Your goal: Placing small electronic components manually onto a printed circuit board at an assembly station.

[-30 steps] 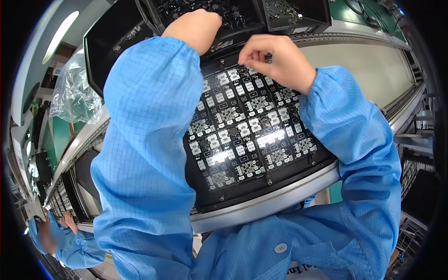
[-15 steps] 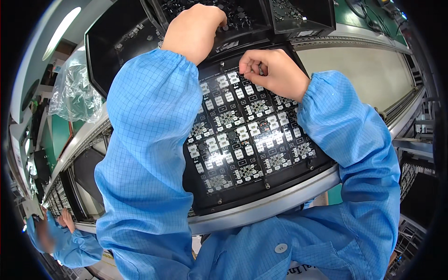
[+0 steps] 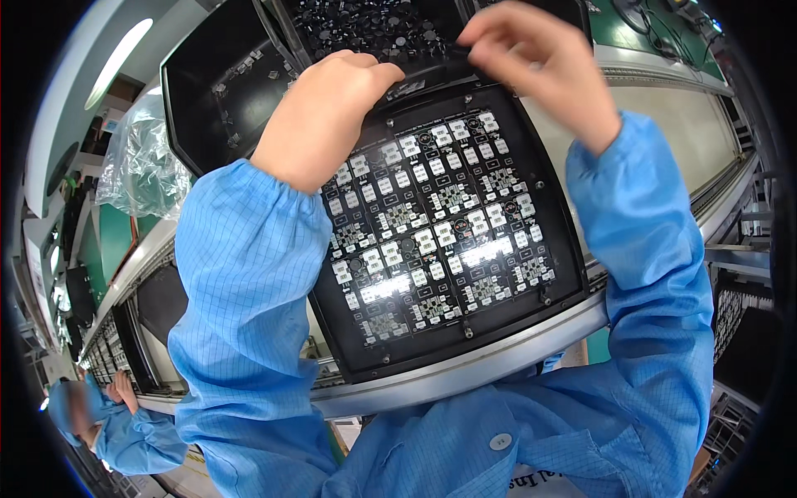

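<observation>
My left hand [image 3: 328,112] hovers over the far left part of a circuit board panel [image 3: 440,224] in a black carrier [image 3: 423,353]. Its fingers are curled together at the near edge of a black bin [image 3: 427,79], and whatever they hold is hidden. My right hand [image 3: 548,66] is raised by that bin's right side, blurred by motion, with its fingers bent; I cannot see anything in them. Small round black components [image 3: 365,29] fill the bin. White parts and dark round ones sit in rows on the panel.
At the left stands another black bin [image 3: 224,83] with a few small parts along its wall. A metal rail [image 3: 465,365] runs along the near side. Farther left are a clear plastic bag [image 3: 141,158] and a co-worker in blue [image 3: 137,440]. A pale conveyor surface [image 3: 664,124] extends right.
My left hand has drawn back from inside the parts bin toward the panel. My right hand has lifted off the panel and moved up and right, beside the bin.
</observation>
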Demonstrator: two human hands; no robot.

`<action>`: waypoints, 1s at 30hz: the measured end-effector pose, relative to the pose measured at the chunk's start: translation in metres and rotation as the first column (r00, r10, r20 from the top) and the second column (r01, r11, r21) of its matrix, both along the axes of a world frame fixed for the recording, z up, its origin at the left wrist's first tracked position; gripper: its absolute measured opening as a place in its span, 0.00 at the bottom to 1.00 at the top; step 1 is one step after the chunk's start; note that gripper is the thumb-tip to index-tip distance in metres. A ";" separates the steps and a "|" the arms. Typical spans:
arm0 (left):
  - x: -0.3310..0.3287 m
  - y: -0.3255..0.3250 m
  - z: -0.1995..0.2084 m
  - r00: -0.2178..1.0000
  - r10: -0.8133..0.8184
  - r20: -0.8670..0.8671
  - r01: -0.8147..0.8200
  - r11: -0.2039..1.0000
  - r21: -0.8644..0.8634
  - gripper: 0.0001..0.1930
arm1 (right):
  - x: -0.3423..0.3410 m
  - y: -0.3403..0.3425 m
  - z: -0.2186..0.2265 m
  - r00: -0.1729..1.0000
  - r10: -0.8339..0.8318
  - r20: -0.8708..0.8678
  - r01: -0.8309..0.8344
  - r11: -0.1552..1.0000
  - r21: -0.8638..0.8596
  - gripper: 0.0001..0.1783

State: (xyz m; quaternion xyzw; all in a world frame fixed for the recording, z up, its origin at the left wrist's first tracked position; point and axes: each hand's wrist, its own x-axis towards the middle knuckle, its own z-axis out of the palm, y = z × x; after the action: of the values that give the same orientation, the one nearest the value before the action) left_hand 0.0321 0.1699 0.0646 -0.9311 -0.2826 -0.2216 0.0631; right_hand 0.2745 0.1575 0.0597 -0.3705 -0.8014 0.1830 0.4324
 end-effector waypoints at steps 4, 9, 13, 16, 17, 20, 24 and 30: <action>0.005 -0.009 0.013 1.000 -0.025 -0.009 0.025 0.997 0.077 0.11 | 0.033 0.030 0.029 0.944 -0.287 -0.163 0.218 0.913 -0.345 0.08; 0.018 -0.030 0.017 0.934 0.061 0.351 0.110 0.887 -0.448 0.11 | 0.069 0.107 -0.047 0.867 -0.145 0.477 0.219 0.970 -0.103 0.20; 0.028 -0.032 0.000 0.820 0.378 0.430 0.273 0.403 -0.874 0.11 | 0.043 0.104 -0.030 0.834 -0.079 0.547 0.188 0.971 -0.147 0.14; 0.024 -0.024 -0.013 0.823 0.430 0.371 0.284 0.254 -0.925 0.11 | 0.041 0.093 -0.022 0.812 -0.149 0.564 0.239 0.967 -0.089 0.14; 0.023 -0.023 -0.016 0.813 0.452 0.367 0.307 0.203 -0.930 0.12 | 0.043 0.095 -0.024 0.849 -0.126 0.513 0.237 0.959 -0.157 0.10; 0.027 -0.024 -0.021 0.740 0.543 0.397 0.387 0.138 -0.912 0.11 | 0.064 0.093 -0.034 0.895 -0.249 0.371 0.201 0.966 0.163 0.07; 0.029 -0.025 -0.027 0.738 0.554 0.384 0.296 0.245 -0.923 0.09 | 0.057 0.064 -0.015 0.952 -0.288 0.102 0.294 0.955 -0.042 0.08; 0.037 -0.021 -0.035 0.905 0.354 0.235 -0.069 0.668 -0.741 0.09 | 0.063 0.053 -0.015 0.948 -0.317 0.018 0.317 0.948 -0.036 0.09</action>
State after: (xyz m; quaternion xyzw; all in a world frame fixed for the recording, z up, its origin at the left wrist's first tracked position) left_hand 0.0693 0.1484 0.0291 -0.7837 -0.4609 -0.2511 -0.3322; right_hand 0.3370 0.2102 0.0449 -0.5037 -0.7304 0.1246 0.4443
